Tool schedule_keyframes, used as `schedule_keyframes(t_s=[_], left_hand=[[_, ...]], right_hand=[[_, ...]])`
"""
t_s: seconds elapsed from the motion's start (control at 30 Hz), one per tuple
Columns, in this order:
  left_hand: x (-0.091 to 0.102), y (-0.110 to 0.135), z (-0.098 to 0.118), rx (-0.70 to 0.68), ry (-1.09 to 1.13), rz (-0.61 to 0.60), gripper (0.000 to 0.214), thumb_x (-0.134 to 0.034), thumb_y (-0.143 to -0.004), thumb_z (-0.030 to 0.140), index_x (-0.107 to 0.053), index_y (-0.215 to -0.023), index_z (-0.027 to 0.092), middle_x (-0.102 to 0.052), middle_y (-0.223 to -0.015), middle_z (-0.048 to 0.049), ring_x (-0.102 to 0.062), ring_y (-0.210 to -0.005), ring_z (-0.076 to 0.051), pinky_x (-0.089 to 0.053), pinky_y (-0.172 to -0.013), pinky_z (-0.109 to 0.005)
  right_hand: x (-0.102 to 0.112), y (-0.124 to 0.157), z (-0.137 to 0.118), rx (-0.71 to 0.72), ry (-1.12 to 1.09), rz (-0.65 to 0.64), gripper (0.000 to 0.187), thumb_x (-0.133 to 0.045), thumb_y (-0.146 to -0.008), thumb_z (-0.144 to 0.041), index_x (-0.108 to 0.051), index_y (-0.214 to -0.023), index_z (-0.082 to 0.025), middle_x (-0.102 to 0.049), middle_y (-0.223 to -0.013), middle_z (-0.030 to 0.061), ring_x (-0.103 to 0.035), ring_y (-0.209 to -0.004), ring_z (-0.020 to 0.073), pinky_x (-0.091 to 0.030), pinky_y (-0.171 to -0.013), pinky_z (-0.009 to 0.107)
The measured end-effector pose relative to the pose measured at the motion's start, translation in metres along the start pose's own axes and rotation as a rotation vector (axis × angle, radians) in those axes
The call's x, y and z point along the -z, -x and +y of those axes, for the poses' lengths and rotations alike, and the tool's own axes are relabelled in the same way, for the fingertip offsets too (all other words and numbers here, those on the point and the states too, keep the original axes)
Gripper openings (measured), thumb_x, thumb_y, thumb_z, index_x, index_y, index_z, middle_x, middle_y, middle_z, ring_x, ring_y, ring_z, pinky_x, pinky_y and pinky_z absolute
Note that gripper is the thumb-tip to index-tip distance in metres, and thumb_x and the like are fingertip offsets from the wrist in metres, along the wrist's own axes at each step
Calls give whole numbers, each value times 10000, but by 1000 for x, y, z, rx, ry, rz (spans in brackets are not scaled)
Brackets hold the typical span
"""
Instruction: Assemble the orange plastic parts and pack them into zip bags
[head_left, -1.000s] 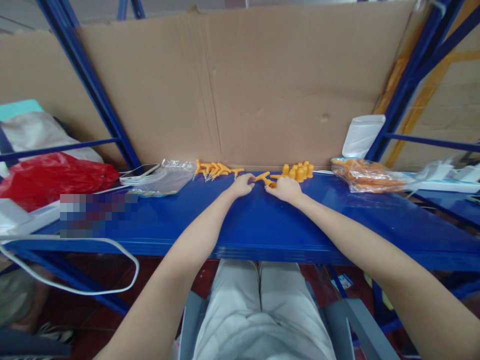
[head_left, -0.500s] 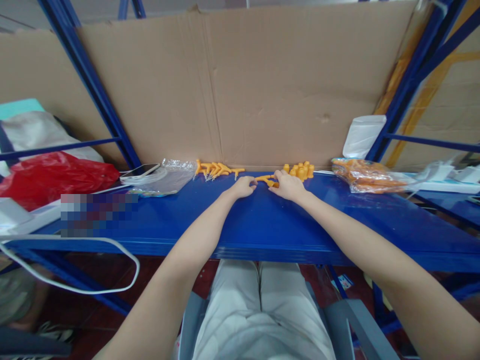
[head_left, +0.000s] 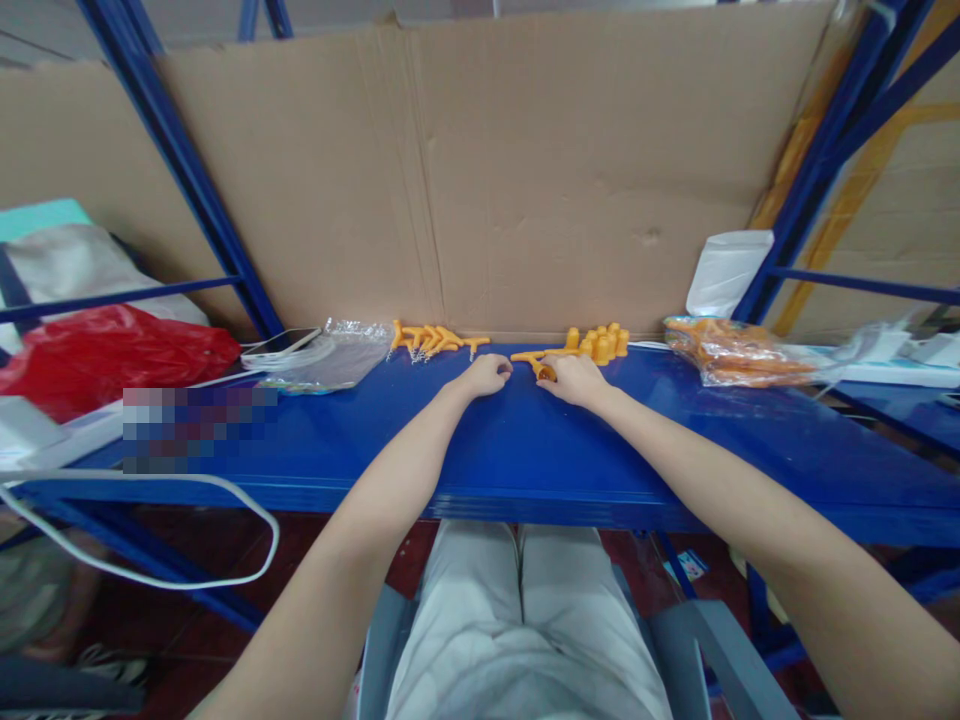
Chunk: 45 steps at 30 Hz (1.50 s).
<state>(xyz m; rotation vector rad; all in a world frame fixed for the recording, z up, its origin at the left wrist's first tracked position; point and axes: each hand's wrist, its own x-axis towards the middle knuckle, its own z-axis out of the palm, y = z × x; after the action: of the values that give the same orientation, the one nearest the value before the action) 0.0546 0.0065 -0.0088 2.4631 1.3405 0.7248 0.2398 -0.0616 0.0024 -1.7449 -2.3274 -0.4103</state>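
On the blue shelf, my right hand [head_left: 577, 379] has its fingers closed round a small hollow yellow cap [head_left: 546, 373], its open end toward me. A yellow corkscrew handle [head_left: 527, 356] lies just behind the cap; whether the two touch I cannot tell. My left hand [head_left: 484, 376] rests to the left with curled fingers apart and nothing visible in them. Beyond it at the back left lies a group of yellow T-handled corkscrews [head_left: 427, 338] with metal spirals. Several more yellow caps [head_left: 602, 345] stand upright behind my right hand.
A clear plastic bag [head_left: 337, 355] and a phone with a white cable [head_left: 289, 345] lie left, near a red bag [head_left: 112, 350]. At right sits a plastic bag of orange pieces [head_left: 735, 350] beside a power strip [head_left: 900, 370]. A cardboard sheet [head_left: 525, 180] stands along the back.
My right hand has shifted slightly, and more of the corkscrew handle and the cap's open end now shows. My left hand has barely moved.
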Motion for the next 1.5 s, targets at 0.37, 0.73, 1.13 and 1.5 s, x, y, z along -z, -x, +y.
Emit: schedule_keyframes(t_s=[0.37, 0.73, 1.13, 1.5], left_hand=[[18, 13, -15, 485, -245, -38, 565, -481, -863, 185, -482, -1425, 137, -295, -1578, -201, -165, -1492, -360, -111, -1182, -603], [17, 9, -22, 385, -338, -88, 524, -313, -975, 309, -421, -1477, 207, -288, -1591, -130, -191, -1491, -339, -162, -1147, -660], [13, -2, -18, 74, -443, -66, 310, -448, -881, 166, -738, -978, 118, -736, -1059, -135, -673, -1047, -228, -480, -957, -280], [5, -5, -27, 152, -389, -109, 339, -404, -944, 181, -689, -1120, 126, -659, -1277, -145, -588, -1235, -208, -421, -1044, -283]], right_hand=[[-11, -3, -7, -1, 38, 20, 350, -505, -954, -364, -648, -1182, -141, -684, -1221, 146, -647, -1112, 297, -459, -919, 408], [7, -1, 2, -122, -75, 74, 382, -433, -968, -349, -664, -1187, -139, -698, -1189, 142, -646, -1099, 298, -466, -888, 391], [24, -4, 42, -387, -133, 178, 342, -441, -935, -269, -732, -1092, -179, -738, -1069, 130, -681, -1031, 273, -502, -861, 351], [2, -6, 86, -493, -167, 81, 350, -484, -846, -137, -702, -1120, -142, -707, -1137, 159, -662, -1083, 295, -515, -906, 382]])
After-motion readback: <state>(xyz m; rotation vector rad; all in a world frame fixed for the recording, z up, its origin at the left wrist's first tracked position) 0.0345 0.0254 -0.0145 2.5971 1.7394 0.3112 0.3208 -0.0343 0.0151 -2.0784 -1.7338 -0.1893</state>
